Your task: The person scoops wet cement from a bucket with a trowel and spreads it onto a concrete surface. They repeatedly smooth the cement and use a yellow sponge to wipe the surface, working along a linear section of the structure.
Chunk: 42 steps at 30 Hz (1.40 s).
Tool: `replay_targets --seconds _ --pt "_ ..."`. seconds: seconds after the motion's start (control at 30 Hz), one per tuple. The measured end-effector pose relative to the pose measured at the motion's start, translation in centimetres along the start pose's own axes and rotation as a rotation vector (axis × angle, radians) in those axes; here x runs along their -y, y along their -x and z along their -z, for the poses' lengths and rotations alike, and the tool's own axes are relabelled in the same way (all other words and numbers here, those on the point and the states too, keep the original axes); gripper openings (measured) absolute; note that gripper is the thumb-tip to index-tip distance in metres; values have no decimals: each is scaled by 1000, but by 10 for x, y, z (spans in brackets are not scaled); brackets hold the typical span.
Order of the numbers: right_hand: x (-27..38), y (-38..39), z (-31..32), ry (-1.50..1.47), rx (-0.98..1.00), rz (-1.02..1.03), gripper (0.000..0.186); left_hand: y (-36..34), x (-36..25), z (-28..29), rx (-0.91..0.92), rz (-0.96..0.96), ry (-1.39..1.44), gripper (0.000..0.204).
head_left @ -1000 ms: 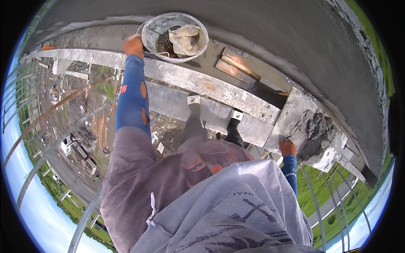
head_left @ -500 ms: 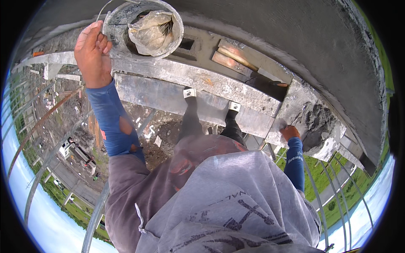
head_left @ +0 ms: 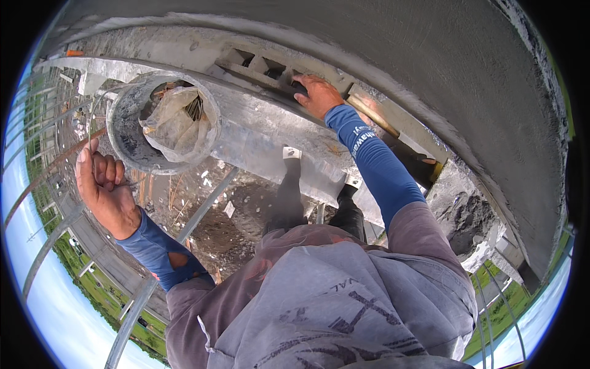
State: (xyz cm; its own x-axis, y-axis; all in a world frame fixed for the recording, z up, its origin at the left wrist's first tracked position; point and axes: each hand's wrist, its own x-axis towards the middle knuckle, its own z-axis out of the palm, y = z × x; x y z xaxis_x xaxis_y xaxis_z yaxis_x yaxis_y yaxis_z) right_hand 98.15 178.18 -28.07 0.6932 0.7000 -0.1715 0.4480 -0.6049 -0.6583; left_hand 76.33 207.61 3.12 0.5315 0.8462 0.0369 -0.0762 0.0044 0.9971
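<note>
My left hand (head_left: 106, 190) is closed on the wire handle (head_left: 93, 117) of a grey, cement-smeared bucket (head_left: 117, 126). Inside the bucket lies a crumpled, translucent plastic bag (head_left: 166, 135) with a bundle of thin rods, their kind unclear. The bucket hangs off the near side of the plank. My right hand (head_left: 319, 97) stretches forward, thumb and fingers apart, beside a hollow concrete block (head_left: 264, 66) at the wall's foot. Its fingertips are over a dark gap, and I cannot tell whether they touch the block.
Fresh grey plaster covers the curved-looking wall (head_left: 430, 67). A wooden piece (head_left: 373, 115) lies along its foot. Wet mortar (head_left: 464, 221) is heaped at the right. My feet are on a metal plank (head_left: 252, 147), with scaffold pipes (head_left: 209, 200) and rubble ground (head_left: 230, 227) far below.
My left hand has brought the bucket down and toward me, off the ledge. My right hand has left the mortar area and swung forward and left to the hollow block.
</note>
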Motion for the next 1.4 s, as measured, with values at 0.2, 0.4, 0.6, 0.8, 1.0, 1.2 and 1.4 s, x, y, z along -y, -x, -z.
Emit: replay_targets --seconds 0.2,0.4,0.6,0.8,1.0,1.2,1.4 --pt "29 -119 -59 368 199 126 41 18 17 80 -135 37 59 40" --pt "27 -144 -95 328 369 32 44 26 44 127 -211 99 -168 41" --pt "30 -151 -102 394 357 -18 42 35 61 154 -319 122 -191 39" --pt "4 -173 -86 241 395 -40 63 35 70 183 -349 128 -122 37" --pt "-44 -223 -66 92 522 -37 90 28 91 188 -367 162 -132 37" --pt "-37 -253 -48 350 618 -185 91 19 109 181 -443 238 -96 38" --pt "6 -230 -80 303 82 -430 87 19 109 182 -378 203 -59 38"
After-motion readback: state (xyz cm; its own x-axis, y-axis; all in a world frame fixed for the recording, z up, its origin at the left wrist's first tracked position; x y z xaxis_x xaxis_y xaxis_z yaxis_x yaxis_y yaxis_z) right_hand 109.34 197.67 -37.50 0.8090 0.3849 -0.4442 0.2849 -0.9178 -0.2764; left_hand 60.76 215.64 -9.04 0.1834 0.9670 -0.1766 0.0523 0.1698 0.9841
